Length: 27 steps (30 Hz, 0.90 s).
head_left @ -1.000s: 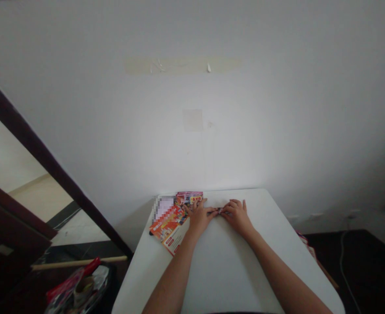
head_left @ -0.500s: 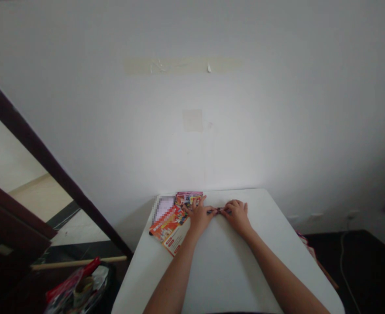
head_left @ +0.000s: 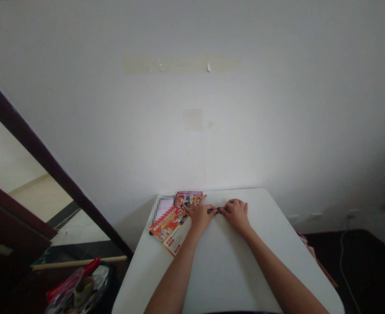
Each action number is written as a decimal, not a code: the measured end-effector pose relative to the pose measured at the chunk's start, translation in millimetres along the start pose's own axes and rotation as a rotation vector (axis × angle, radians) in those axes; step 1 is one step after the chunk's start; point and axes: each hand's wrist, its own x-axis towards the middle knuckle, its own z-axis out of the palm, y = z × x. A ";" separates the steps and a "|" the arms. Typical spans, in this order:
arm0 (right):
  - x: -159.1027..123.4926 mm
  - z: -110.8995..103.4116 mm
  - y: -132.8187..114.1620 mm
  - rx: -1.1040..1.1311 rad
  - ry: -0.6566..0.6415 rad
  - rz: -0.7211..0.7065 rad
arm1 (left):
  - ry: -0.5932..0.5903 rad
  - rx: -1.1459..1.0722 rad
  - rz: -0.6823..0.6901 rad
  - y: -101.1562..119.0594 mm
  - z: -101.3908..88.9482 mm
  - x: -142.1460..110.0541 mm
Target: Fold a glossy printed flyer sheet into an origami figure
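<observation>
Two hands meet near the far edge of the white table [head_left: 225, 261], pinching a small dark strip-like object [head_left: 218, 210] between their fingertips; what it is cannot be told. Left hand [head_left: 200, 214] grips its left end, right hand [head_left: 236, 213] its right end, both resting on the tabletop. Printed red-and-orange leaflets [head_left: 173, 218] lie fanned at the far left corner, just beside the left hand.

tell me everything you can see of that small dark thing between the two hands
The small dark thing is a thin, short strip lying flat on the white table near its far edge. It looks dark with faint reddish specks; the material is too small to tell. The left hand pinches its left end and the right hand its right end, fingertips nearly meeting.
</observation>
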 end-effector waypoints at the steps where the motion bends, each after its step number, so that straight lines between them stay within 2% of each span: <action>1: 0.3 0.0 -0.2 0.000 -0.001 0.004 | 0.002 -0.005 0.000 -0.3 0.6 0.3; 27: 3.4 1.2 -5.6 0.011 -0.033 0.024 | 0.057 0.011 0.024 1.2 2.6 1.7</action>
